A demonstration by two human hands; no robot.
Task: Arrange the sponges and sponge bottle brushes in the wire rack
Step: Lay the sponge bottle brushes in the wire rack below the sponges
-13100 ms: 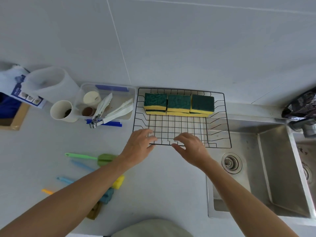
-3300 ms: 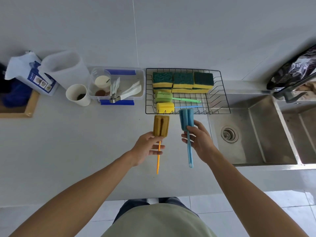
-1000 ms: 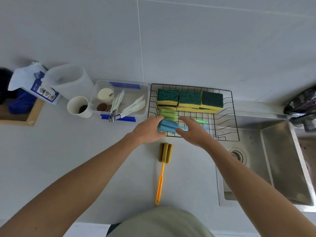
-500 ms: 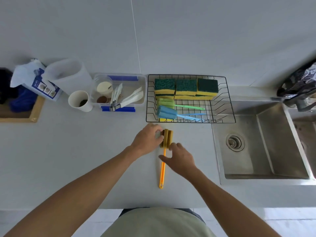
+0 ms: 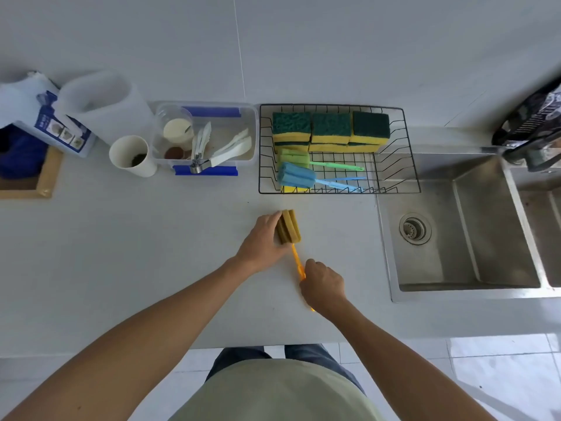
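Note:
A black wire rack (image 5: 408, 165) stands on the counter against the wall. Along its back row sit green-and-yellow sponges (image 5: 330, 130). In front of them lie a green bottle brush (image 5: 294, 158) and a blue bottle brush (image 5: 296, 177), heads to the left; a yellow sponge head peeks from under the blue one. A brown bottle brush (image 5: 289, 227) with an orange handle lies on the counter in front of the rack. My left hand (image 5: 261, 243) grips its sponge head. My right hand (image 5: 323, 285) is closed around its orange handle.
A clear plastic tub (image 5: 247, 129) with utensils and a white cup (image 5: 132, 156) stand left of the rack, beside a white jug (image 5: 103, 101). A steel sink (image 5: 467, 226) lies to the right. The counter's front edge runs just behind my wrists.
My right hand has slid down from the brush's sponge head to its orange handle and closed on it. My left hand stays on the head. The rack's contents have not moved.

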